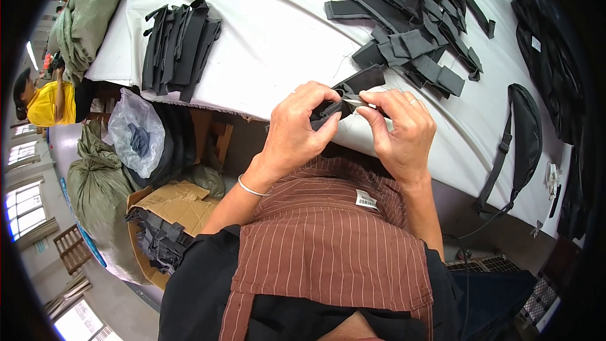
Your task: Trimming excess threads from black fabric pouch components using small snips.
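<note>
Just over the table's near edge, my left hand [297, 120] pinches a folded black fabric strip [365, 81] between thumb and fingers. Part of the strip sticks out past the fingertips onto the white tabletop. My right hand [404, 127], closed, holds small thread snips [355, 101] whose metal blades point left at the strip. Its fingers cover most of the snips' handle. Beyond my hands lies a loose pile of black fabric strips [413, 19]. Further left, a neater bundle of similar strips [180, 50] rests near the table edge.
At the right stand a black waist bag [527, 132] and dark garments [543, 57] on the white-covered table [271, 19]. To my left are a cardboard box [183, 202] of dark scraps, a clear plastic bag [129, 123] and green sacks [98, 173]. A person in yellow [53, 104] is further off.
</note>
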Demonstrator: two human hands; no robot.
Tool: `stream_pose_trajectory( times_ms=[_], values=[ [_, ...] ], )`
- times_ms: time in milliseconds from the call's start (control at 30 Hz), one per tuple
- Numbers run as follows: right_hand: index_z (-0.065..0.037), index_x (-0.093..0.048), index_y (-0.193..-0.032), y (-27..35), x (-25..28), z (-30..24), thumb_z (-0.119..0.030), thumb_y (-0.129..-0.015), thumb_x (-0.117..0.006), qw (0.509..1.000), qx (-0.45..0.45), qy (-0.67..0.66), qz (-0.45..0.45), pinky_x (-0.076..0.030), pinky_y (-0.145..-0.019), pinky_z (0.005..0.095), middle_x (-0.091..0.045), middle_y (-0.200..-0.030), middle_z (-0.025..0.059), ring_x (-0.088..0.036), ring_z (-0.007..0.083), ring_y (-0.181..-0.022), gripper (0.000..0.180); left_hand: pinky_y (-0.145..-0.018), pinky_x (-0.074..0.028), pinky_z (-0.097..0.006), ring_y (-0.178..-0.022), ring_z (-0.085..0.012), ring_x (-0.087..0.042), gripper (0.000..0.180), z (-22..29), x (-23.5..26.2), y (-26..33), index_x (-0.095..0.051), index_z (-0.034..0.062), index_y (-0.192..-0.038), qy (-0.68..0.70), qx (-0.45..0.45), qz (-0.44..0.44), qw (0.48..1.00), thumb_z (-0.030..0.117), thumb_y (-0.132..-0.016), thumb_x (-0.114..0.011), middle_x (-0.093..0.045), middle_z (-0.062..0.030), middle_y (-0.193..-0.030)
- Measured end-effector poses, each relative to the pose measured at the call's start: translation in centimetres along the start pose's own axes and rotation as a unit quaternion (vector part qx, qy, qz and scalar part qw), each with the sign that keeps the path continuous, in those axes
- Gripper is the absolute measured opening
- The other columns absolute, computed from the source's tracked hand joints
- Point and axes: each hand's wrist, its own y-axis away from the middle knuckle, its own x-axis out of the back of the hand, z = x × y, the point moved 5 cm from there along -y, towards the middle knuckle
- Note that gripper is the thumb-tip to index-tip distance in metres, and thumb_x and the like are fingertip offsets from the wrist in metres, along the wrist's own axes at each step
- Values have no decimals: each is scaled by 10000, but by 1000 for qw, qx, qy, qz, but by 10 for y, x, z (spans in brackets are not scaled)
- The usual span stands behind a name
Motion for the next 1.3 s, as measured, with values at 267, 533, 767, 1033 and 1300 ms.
stream_pose_trajectory(
  times_ms=[267, 533, 767, 1033, 1300],
  values=[
    [-112, -686, -857, 2, -1, -1, -175, -730, -749, 1000, -2, 5, -2, -423, -615, 331, -645, -774, 0, -583, 206, -692, 155, -676, -484, -363, -796, -284, -608, 173, 1, 1, 0, -599, 31, -862, -38, -26, 8, 999, 28, -708, -677, -607, -99, -861],
    [-100, -682, -843, 2, -1, -3, -144, -730, -752, 1000, 2, 9, -4, -425, -620, 331, -652, -765, 18, -591, 218, -684, 140, -736, -489, -365, -879, -303, -604, 187, 0, 4, 3, -604, 33, -835, -36, -40, 29, 998, 22, -673, -697, -618, -123, -939],
    [-15, -666, -933, 2, 30, -2, -44, -718, -774, 971, -64, -201, 110, -443, -602, 278, -639, -772, 64, -549, 165, -640, 242, -947, -399, -406, -1094, -301, -502, 202, 9, 41, 0, -588, 54, -754, -8, -141, 231, 963, -36, -614, -702, -519, -172, -1225],
    [-62, -663, -991, 12, -5, 2, -39, -692, -766, 977, -79, -198, 5, -474, -633, 309, -650, -872, 53, -588, 198, -678, 317, -711, -533, -243, -857, -130, -631, 395, -62, -13, 24, -471, 63, -1212, 525, 318, 113, 781, -14, -850, -611, -633, -70, -1045],
    [-90, -683, -872, 18, -28, 12, 82, -670, -645, 974, -100, -179, -94, -486, -595, 329, -571, -851, 43, -616, 205, -685, 268, -754, -482, -221, -1005, -129, -578, 957, -44, -19, 22, -17, 110, -1521, 551, 271, -32, 789, -39, -811, -641, -514, -114, -1281]
  ],
)
